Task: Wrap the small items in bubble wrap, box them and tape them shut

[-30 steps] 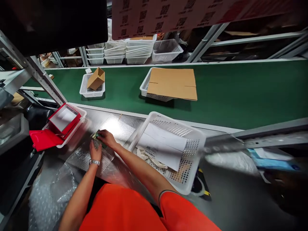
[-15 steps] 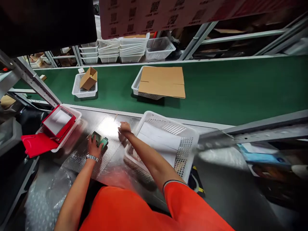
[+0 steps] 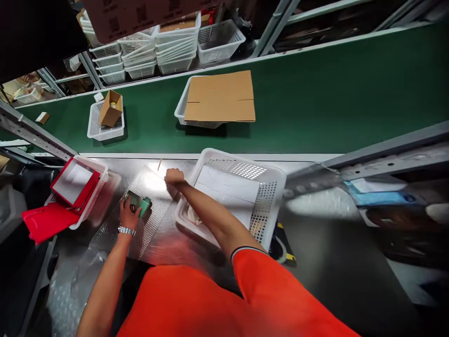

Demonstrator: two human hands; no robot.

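My left hand (image 3: 129,214), with a metal watch band at the wrist, is wrapped round a small green box (image 3: 140,204) over a sheet of bubble wrap (image 3: 153,191). The sheet lies on the metal worktop (image 3: 168,248). Up and to the right, my right hand (image 3: 174,177) is closed at the upper right edge of the sheet; what its fingers hold is too small to make out. Beside my right forearm stands a large white basket (image 3: 278,187) with white sheets (image 3: 228,187) inside.
On the left, a basket (image 3: 101,180) holds a red box (image 3: 75,181). Beyond the worktop, a green belt (image 3: 315,103) carries a basket with flat cardboard (image 3: 220,97) and a basket (image 3: 94,124) with an open carton (image 3: 111,110). Stacked white baskets (image 3: 175,49) stand behind.
The camera view has shifted, so the belt and baskets appear further left and higher. Both hands keep nearly the same places over the bubble wrap, the left still on the green box.
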